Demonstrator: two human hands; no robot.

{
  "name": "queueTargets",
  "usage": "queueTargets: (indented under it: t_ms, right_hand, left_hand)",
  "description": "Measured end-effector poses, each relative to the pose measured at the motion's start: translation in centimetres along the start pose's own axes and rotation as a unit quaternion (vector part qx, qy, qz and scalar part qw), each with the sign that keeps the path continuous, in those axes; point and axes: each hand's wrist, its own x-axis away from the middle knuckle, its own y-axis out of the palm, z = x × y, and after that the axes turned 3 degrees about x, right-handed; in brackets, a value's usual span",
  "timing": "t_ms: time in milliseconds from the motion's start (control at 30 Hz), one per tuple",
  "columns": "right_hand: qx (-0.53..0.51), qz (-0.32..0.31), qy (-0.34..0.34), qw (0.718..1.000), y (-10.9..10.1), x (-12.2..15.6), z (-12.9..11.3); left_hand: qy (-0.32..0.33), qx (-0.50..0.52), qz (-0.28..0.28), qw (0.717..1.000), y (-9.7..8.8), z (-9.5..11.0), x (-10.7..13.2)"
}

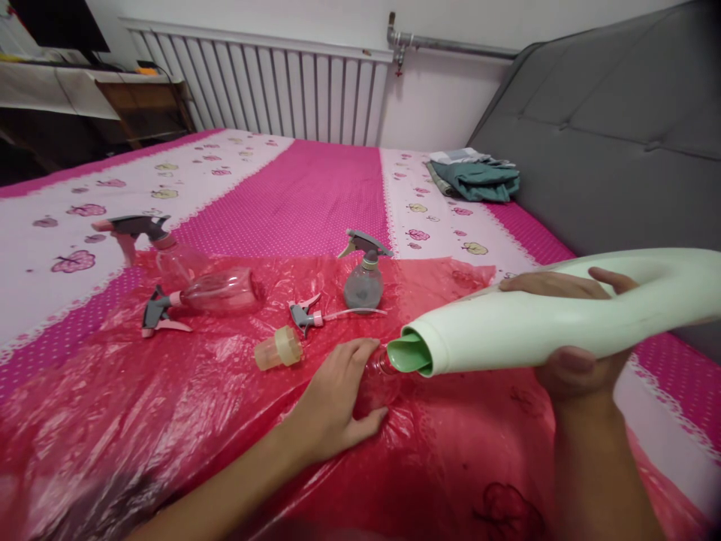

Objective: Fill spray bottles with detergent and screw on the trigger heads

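Near the bed's (pixel 315 188) front edge, the right hand (pixel 574 368) wraps its fingers round a tilted jug (pixel 535 323), spout at the mouth of a clear bottle (pixel 380 376) clasped by the left hand (pixel 332 398). The bottle looks unfilled; a sprayer head (pixel 307 314) lies loose nearby.

R hand (pixel 574 372) grips pale green jug (pixel 535 327), tipped near flat, spout at mouth of small clear bottle (pixel 378 379). L hand (pixel 338 398) wraps the bottle on red plastic sheet (pixel 169 421) over bed (pixel 315 188). Just beyond: cap (pixel 279 349), loose trigger head (pixel 307 314), upright spray bottle (pixel 363 282).
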Motion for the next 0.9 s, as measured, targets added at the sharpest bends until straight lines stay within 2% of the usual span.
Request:
queueTargets:
  t_ms: [900]
  right_hand:
    - [0.005,-0.006,0.001,1.000,-0.09,-0.17,-0.12]
  left_hand:
    - [0.000,0.003,-0.001,1.000,-0.03,0.02,-0.01]
